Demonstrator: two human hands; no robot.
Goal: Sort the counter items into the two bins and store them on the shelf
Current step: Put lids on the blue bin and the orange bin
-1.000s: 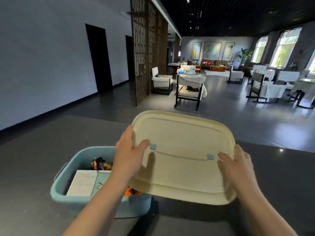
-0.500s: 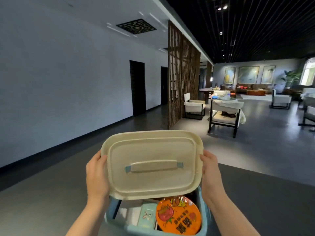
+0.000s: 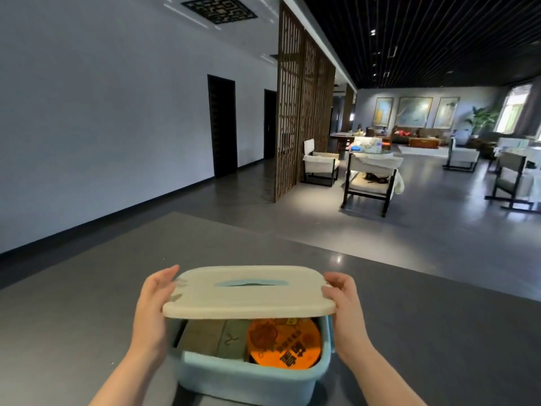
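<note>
A pale blue bin [image 3: 248, 376] sits on the grey counter [image 3: 87, 317], right at the near edge. Both hands hold a cream lid [image 3: 248, 291] over it. The left hand [image 3: 153, 312] grips the lid's left end, thumb on top and fingers curled under the rim. The right hand [image 3: 344, 306] grips the right end the same way. The lid is tilted: its near edge stands clear of the bin, while its far edge looks to rest on the rim, though that side is hidden. Inside the bin lie an orange round tub [image 3: 284, 342] on the right and flat packets [image 3: 216, 339] just beside it on the left
</note>
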